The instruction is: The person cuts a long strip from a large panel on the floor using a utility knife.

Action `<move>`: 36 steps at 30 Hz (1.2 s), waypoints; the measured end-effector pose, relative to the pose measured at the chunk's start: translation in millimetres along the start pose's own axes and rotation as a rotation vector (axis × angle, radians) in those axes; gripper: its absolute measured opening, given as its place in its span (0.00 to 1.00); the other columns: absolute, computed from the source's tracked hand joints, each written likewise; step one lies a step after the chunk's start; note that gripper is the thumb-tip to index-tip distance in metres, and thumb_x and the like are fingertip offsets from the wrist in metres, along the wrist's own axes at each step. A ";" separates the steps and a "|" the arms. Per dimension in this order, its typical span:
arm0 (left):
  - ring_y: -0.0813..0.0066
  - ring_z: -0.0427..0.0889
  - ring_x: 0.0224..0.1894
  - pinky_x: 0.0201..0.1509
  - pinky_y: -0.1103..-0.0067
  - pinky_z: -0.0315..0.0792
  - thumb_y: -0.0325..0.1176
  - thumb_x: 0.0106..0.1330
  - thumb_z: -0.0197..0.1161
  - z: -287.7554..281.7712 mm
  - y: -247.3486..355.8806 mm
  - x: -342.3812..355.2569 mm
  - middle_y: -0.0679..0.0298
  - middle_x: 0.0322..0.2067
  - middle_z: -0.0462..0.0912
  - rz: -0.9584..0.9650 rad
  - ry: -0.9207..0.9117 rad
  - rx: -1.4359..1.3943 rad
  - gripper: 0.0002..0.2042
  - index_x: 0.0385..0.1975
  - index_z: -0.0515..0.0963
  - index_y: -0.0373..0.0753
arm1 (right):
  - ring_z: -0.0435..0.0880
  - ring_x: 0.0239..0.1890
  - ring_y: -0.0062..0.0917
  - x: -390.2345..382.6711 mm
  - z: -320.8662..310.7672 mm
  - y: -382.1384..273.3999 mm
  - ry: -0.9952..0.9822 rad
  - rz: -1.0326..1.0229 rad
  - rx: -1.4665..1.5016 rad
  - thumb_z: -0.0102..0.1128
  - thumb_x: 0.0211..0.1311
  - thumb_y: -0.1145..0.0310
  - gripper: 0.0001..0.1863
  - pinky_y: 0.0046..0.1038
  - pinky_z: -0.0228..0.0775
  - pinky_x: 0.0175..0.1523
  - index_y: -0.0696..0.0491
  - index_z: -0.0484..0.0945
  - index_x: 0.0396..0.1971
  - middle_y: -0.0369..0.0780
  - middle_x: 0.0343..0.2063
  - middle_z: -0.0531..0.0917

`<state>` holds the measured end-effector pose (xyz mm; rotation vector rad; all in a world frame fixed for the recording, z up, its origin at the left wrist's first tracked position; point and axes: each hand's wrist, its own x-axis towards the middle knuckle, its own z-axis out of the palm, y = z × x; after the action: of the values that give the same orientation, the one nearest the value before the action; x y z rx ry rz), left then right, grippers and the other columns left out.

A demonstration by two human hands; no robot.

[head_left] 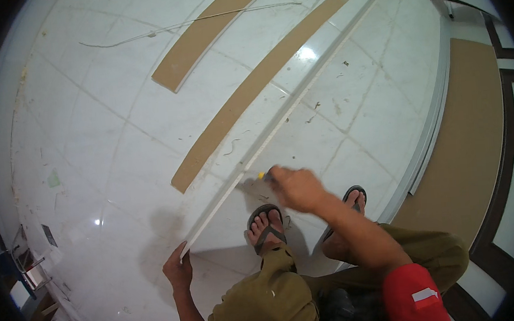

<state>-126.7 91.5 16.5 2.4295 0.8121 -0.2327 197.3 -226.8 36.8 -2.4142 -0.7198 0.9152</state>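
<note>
A long, narrow white strip [267, 139] runs diagonally from near my feet to the far right. The fingers and thumb of my left hand [178, 272] pinch its near end. My right hand [298, 188] is closed around a small tool [262, 175] with a yellow end, just right of the strip. Most of that tool is hidden in my fist, so its kind is unclear. Beyond the strip lies a long brown-faced board strip [252, 92], roughly parallel to it.
A shorter brown board piece [201, 42] lies farther left, with a thin cord [182, 26] across it. Wide brown board [466, 122] and pale metal-like profiles [431, 142] lie along the right wall. Shavings litter the tiled floor [354, 103]. My sandalled feet [266, 226] stand near the strip.
</note>
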 end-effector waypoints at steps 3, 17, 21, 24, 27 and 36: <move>0.58 0.94 0.44 0.46 0.70 0.84 0.26 0.67 0.75 -5.0 -6.0 0.2 0.57 0.47 0.93 0.037 0.011 -0.030 0.17 0.54 0.89 0.51 | 0.87 0.34 0.57 9.9 -41.9 22.9 0.148 0.078 -0.037 0.59 0.78 0.59 0.14 0.57 0.78 0.40 0.56 0.75 0.43 0.54 0.33 0.88; 0.58 0.94 0.48 0.50 0.70 0.85 0.27 0.68 0.74 -0.5 -0.6 1.7 0.57 0.48 0.93 -0.023 -0.045 0.018 0.16 0.55 0.89 0.50 | 0.89 0.36 0.54 -2.3 3.5 -1.4 -0.027 -0.028 -0.039 0.62 0.74 0.59 0.14 0.53 0.81 0.42 0.55 0.74 0.46 0.52 0.38 0.88; 0.58 0.94 0.48 0.50 0.70 0.85 0.26 0.68 0.74 -4.7 -0.3 0.6 0.57 0.49 0.93 -0.026 -0.053 0.039 0.17 0.55 0.89 0.49 | 0.88 0.35 0.54 7.9 -41.2 32.8 0.143 0.000 -0.069 0.60 0.77 0.58 0.15 0.54 0.79 0.40 0.55 0.76 0.43 0.50 0.35 0.88; 0.59 0.94 0.49 0.50 0.70 0.85 0.26 0.68 0.74 -4.4 -2.4 1.4 0.57 0.48 0.93 0.014 -0.024 0.024 0.17 0.54 0.89 0.49 | 0.88 0.35 0.54 12.0 -50.1 31.3 0.228 0.157 0.020 0.60 0.77 0.58 0.14 0.54 0.79 0.41 0.56 0.75 0.42 0.50 0.35 0.88; 0.59 0.94 0.49 0.50 0.70 0.85 0.25 0.67 0.74 -2.4 3.1 2.2 0.57 0.48 0.93 -0.004 -0.030 0.002 0.17 0.55 0.89 0.49 | 0.88 0.34 0.55 4.8 -25.4 23.3 0.221 0.153 0.057 0.61 0.76 0.59 0.14 0.55 0.79 0.42 0.56 0.74 0.42 0.52 0.34 0.88; 0.58 0.94 0.47 0.50 0.69 0.85 0.26 0.67 0.74 -1.6 -2.1 1.0 0.56 0.47 0.93 0.003 -0.030 0.050 0.16 0.53 0.89 0.46 | 0.88 0.34 0.53 9.9 -10.2 6.9 -0.017 -0.057 -0.051 0.64 0.74 0.57 0.15 0.53 0.80 0.42 0.54 0.76 0.46 0.50 0.31 0.87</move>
<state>-127.2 94.2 16.5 2.4677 0.7978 -0.2910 212.9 -228.3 35.2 -2.4197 -0.8237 0.9056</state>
